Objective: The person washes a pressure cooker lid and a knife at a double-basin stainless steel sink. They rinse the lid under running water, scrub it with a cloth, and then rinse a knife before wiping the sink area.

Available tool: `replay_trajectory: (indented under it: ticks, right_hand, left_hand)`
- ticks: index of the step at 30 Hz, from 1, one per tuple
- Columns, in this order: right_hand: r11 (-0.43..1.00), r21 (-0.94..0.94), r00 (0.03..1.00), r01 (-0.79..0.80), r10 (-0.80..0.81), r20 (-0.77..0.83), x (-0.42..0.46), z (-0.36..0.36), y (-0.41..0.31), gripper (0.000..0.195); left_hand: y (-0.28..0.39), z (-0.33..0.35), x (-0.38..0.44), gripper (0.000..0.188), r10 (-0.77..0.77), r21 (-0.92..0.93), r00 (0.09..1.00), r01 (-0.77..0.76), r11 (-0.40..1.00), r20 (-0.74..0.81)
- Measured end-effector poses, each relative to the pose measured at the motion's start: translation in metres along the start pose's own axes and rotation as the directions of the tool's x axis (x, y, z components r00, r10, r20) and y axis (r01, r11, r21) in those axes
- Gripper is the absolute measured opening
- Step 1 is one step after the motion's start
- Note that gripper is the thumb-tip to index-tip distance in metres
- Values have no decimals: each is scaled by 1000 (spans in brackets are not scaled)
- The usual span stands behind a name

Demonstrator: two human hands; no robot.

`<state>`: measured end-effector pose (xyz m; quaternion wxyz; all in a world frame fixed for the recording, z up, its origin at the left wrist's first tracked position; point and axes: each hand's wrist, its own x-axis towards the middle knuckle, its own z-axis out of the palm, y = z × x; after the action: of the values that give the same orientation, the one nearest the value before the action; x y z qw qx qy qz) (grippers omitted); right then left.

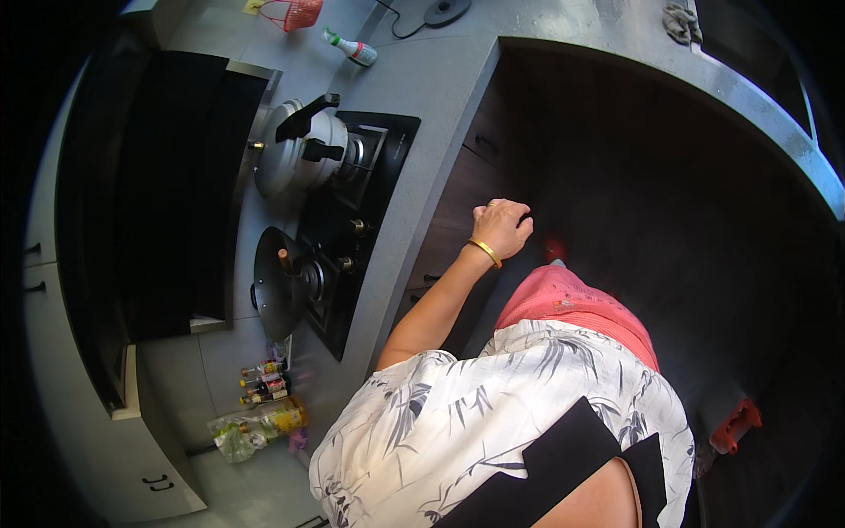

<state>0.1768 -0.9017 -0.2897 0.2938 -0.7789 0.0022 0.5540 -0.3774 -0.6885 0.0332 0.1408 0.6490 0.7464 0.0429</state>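
Note:
My left hand, with a gold bracelet at the wrist and a ring, hangs over the dark floor beside the drawer fronts under the counter. Its fingers are loosely curled; whether anything lies inside them is hidden. My right hand is out of view. To the left is a black gas stove set in the grey counter. A silver pressure cooker with black handles is on one burner. A dark wok, with a wooden-tipped handle or knob, sits at the other burner.
Beyond the stove stand a spray bottle, a red basket and a round black appliance base. Sauce bottles and a large oil bottle line the wall side. A grey cloth lies near the sink; a red stool is on the floor.

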Motion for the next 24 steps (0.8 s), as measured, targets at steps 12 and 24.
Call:
replay_trajectory:
  ticks: [12, 24]
  right_hand:
    - [982, -93, 971, 164, -144, 192, 78, 31, -41, 18]
    - [924, -335, 983, 184, -183, 35, 54, 86, -145, 16]
  left_hand:
    - [-27, 33, 37, 28, -202, -14, 979, 202, 979, 2]
    - [-27, 35, 195, 36, -185, -166, 964, 155, 974, -188]
